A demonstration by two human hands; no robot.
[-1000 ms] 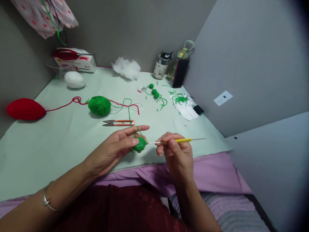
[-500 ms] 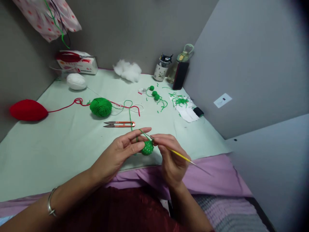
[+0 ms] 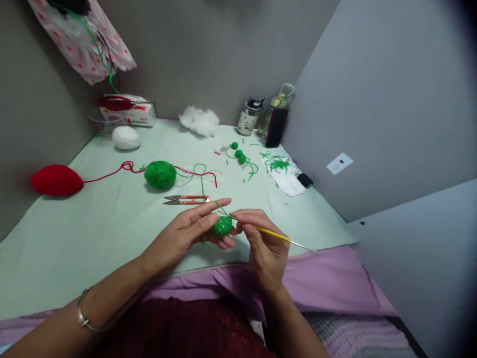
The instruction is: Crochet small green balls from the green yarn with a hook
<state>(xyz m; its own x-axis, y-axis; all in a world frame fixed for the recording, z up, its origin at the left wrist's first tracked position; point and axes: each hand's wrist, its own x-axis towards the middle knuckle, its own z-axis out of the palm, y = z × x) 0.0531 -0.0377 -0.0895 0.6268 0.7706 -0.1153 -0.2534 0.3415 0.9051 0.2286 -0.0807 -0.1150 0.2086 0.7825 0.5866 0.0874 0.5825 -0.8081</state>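
Observation:
Between the thumb and fingers of my left hand (image 3: 194, 223) is a small green crocheted ball (image 3: 222, 226). A green strand runs over the raised left index finger and down to the ball's top edge. My right hand (image 3: 263, 243) is closed on a crochet hook (image 3: 274, 233) with a yellow grip and bare metal ends. The hook's tip meets the yarn at the top of the ball; the exact stitch is too small to make out. Just beyond my left hand lie orange-handled thread snips (image 3: 186, 200), and past them a green yarn ball (image 3: 160, 174).
Red yarn (image 3: 57, 180) and white yarn (image 3: 125, 137) lie at the left. Stuffing (image 3: 199, 121), a pen cup (image 3: 248, 119), a bottle (image 3: 265, 119) and a phone (image 3: 277, 128) stand along the back. Small green balls (image 3: 240, 156) and yarn scraps (image 3: 278, 164) lie at centre right.
The camera view has tilted, so the table items sit lower in the picture. The crocheted ball has turned slightly in my left hand, and more left fingers show beneath it.

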